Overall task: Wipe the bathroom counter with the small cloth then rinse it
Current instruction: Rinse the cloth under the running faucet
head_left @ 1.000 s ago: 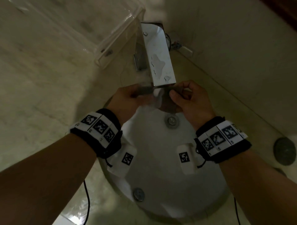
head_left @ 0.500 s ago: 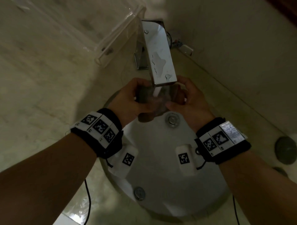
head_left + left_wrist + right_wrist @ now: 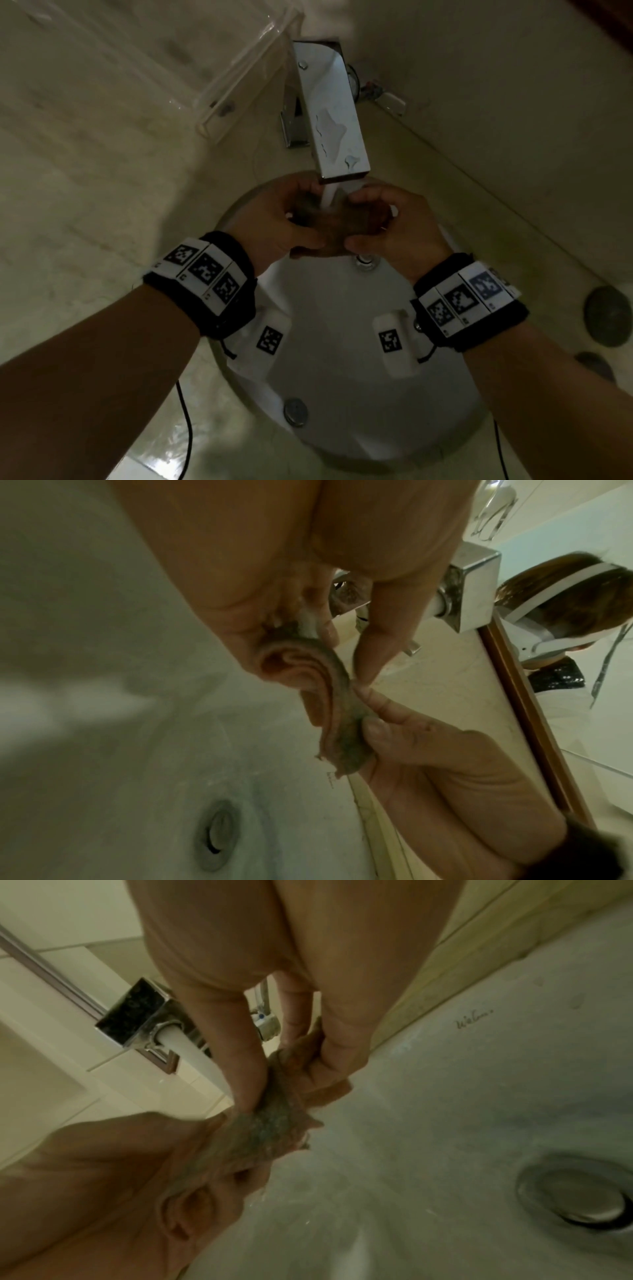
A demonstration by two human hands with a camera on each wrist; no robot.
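Observation:
A small brownish cloth (image 3: 337, 229) hangs bunched under the water stream (image 3: 328, 197) that runs from the square chrome tap (image 3: 332, 120). My left hand (image 3: 274, 222) grips its left end and my right hand (image 3: 394, 222) pinches its right end, over the white basin (image 3: 342, 342). In the left wrist view the wet cloth (image 3: 329, 696) curls out of my left hand (image 3: 240, 574) into the right hand's fingers (image 3: 377, 723). The right wrist view shows the cloth (image 3: 270, 1123) pinched by my right fingers (image 3: 246, 1069), with the left hand (image 3: 103, 1164) below it.
The drain (image 3: 365, 262) sits just below the hands. A clear acrylic tray (image 3: 239, 78) stands on the beige counter (image 3: 85, 205) behind and left of the tap. Two dark round objects (image 3: 608, 320) lie at the right. A wood-framed mirror (image 3: 534, 710) runs behind the tap.
One second ago the cloth was stretched between my hands at the spout. The hands have come closer together and the cloth is now bunched under the stream.

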